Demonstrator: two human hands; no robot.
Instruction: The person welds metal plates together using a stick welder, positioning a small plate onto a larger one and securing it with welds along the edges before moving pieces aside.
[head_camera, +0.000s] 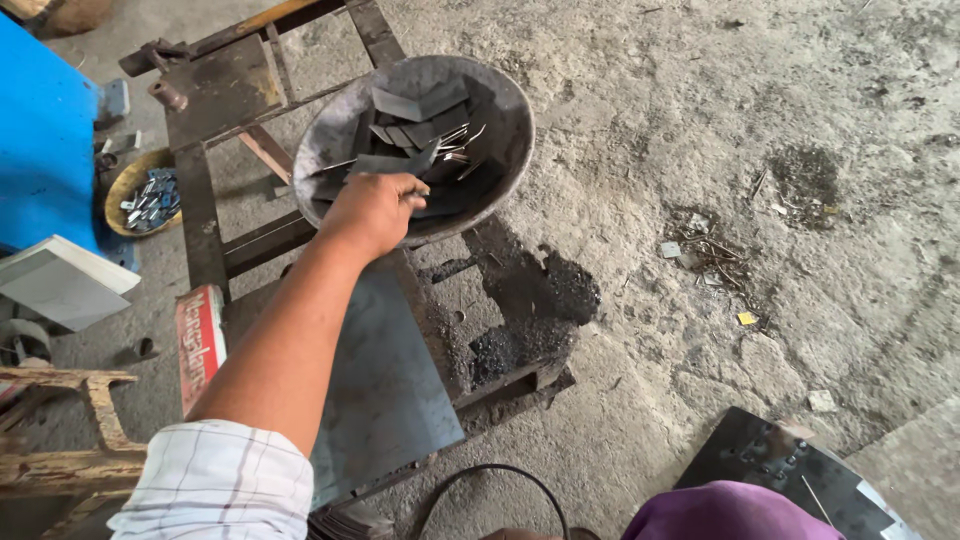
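Your left hand (372, 212) — arm stretched out, checked sleeve (215, 480) rolled — closes on a dark metal strip (385, 164) at the rim of the grey metal bowl (505, 110) (flat plates and thin pins inside). Beneath: rusty frame (200, 215), steel sheet (385, 385), concrete floor (750, 120).

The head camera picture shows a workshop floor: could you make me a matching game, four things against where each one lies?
Things:
1. metal bowl
2. flat steel sheet
3. small basket of metal pieces
4. scattered scraps

Places:
A. on the bare floor, right
B. far left, beside the blue machine
C. under the left hand, on the frame
D. below the bowl, near the forearm

Pairs: 1-C, 2-D, 3-B, 4-A
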